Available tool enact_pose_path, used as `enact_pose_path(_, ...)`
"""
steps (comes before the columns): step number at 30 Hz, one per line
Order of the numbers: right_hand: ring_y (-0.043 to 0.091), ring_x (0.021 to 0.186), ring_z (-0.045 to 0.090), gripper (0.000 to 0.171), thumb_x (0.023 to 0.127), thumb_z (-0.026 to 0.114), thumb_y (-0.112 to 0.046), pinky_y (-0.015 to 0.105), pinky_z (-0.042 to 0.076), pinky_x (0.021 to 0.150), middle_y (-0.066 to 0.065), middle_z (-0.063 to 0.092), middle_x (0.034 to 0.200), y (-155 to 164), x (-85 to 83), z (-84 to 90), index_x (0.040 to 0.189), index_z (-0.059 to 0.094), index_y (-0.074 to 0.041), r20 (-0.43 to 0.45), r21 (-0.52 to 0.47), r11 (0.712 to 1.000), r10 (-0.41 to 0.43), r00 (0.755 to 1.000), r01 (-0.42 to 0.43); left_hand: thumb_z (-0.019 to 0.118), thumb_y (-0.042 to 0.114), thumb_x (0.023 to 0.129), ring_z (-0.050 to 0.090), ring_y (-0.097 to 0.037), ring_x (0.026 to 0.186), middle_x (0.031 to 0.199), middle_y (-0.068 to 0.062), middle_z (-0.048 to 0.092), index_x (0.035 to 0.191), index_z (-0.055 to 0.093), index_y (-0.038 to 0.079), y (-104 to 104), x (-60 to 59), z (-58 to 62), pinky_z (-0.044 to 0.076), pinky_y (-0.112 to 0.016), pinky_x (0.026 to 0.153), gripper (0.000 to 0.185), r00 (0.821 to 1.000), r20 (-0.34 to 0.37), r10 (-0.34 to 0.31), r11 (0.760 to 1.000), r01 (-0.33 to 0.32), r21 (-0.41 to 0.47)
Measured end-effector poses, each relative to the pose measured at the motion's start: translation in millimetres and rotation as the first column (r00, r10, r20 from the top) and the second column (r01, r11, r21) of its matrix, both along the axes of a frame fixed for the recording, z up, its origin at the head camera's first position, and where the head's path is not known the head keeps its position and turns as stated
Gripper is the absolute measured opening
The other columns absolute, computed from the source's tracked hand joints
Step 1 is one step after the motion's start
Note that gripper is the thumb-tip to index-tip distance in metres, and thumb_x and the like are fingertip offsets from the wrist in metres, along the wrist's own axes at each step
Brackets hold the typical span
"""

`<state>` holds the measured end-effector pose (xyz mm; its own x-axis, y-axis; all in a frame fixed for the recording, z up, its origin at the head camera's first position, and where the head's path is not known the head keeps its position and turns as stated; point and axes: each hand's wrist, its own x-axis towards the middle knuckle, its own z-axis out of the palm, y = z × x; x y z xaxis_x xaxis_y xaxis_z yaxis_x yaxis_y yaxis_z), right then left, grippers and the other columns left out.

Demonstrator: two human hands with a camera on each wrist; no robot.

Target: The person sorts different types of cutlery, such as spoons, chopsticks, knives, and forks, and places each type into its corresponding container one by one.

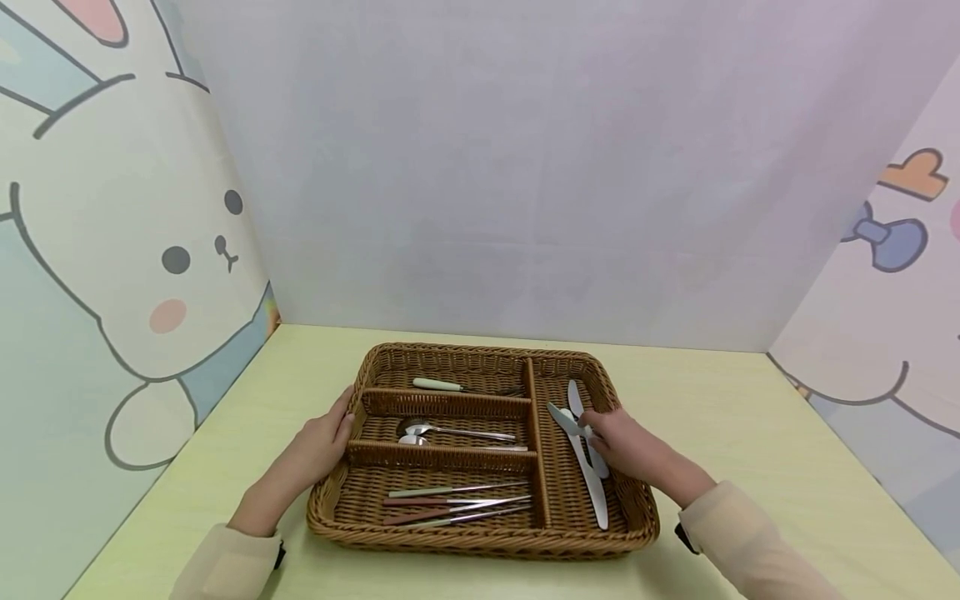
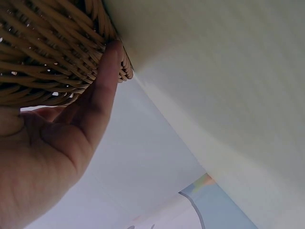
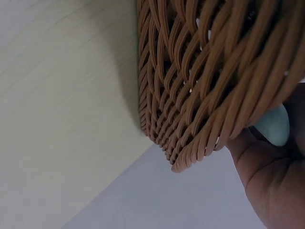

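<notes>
**Hands at the cutlery basket**

From my remote seat, left to right: the left hand [image 1: 324,440] rests with straight fingers against the left wall of the wicker basket [image 1: 480,546]. The right hand [image 1: 619,444] reaches into the right compartment and pinches the white knives [image 1: 587,464]. Their long axis runs front to back, directly beneath that nearer hand.

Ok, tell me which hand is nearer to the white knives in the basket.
Right. The right hand touches the white knives in the right-hand compartment; the left hand rests on the basket at its left wall, across it.
</notes>
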<state>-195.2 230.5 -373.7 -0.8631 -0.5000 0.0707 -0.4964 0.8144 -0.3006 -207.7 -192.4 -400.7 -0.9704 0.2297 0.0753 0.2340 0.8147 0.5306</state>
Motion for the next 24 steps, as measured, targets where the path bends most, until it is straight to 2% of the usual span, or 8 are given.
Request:
enact_pose_path(5, 0.001, 0.052, 0.049, 0.016, 0.087, 0.053, 0.004, 0.018, 0.04, 0.045, 0.009, 0.064, 0.077, -1.5, 1.3, -5.2, 0.1, 0.062, 0.001, 0.066, -0.007, 0.999, 0.042, 0.997, -0.041, 0.033, 0.017, 0.101, 0.026, -0.01, 0.039, 0.049, 0.001, 0.034, 0.145, 0.014, -0.003, -0.6, 0.2, -0.1, 0.03, -0.027, 0.042, 0.052, 1.0, -0.002, 0.0, 1.0, 0.0, -0.001)
enact_pose_path(11, 0.013, 0.071, 0.063, 0.014, 0.085, 0.056, 0.004, 0.021, 0.048, 0.055, 0.011, 0.068, 0.088, -3.3, 2.7, -8.1, 0.091, 0.068, -0.002, 0.053, 0.019, 0.991, 0.128, 0.99, -0.129, 0.033, 0.017, 0.1, 0.026, -0.01, 0.039, 0.049, 0.0, 0.036, 0.145, 0.014, -0.003, -0.7, -0.1, -1.5, 0.031, -0.028, 0.042, 0.053, 1.0, 0.011, 0.003, 1.0, -0.004, 0.008)
enact_pose_path(16, 0.019, 0.08, 0.065, 0.015, 0.084, 0.059, 0.002, 0.023, 0.05, 0.06, 0.01, 0.068, 0.091, -4.4, 4.9, -7.9, 0.094, 0.068, -0.004, 0.052, 0.033, 0.986, 0.163, 0.985, -0.165, 0.033, 0.017, 0.1, 0.027, -0.01, 0.04, 0.049, 0.0, 0.037, 0.146, 0.014, -0.002, -0.9, -0.8, -3.3, 0.031, -0.028, 0.043, 0.053, 1.0, 0.017, 0.005, 1.0, -0.005, 0.007)
enact_pose_path(24, 0.002, 0.065, 0.053, 0.018, 0.086, 0.056, 0.003, 0.019, 0.042, 0.053, 0.009, 0.066, 0.091, -1.9, 6.2, -8.1, 0.098, 0.066, -0.004, 0.069, -0.002, 0.989, 0.145, 0.987, -0.146, 0.033, 0.017, 0.101, 0.029, -0.012, 0.04, 0.052, -0.002, 0.038, 0.145, 0.014, -0.003, -1.6, 0.7, -0.9, 0.032, -0.029, 0.047, 0.052, 1.0, 0.012, 0.0, 1.0, 0.0, 0.002)
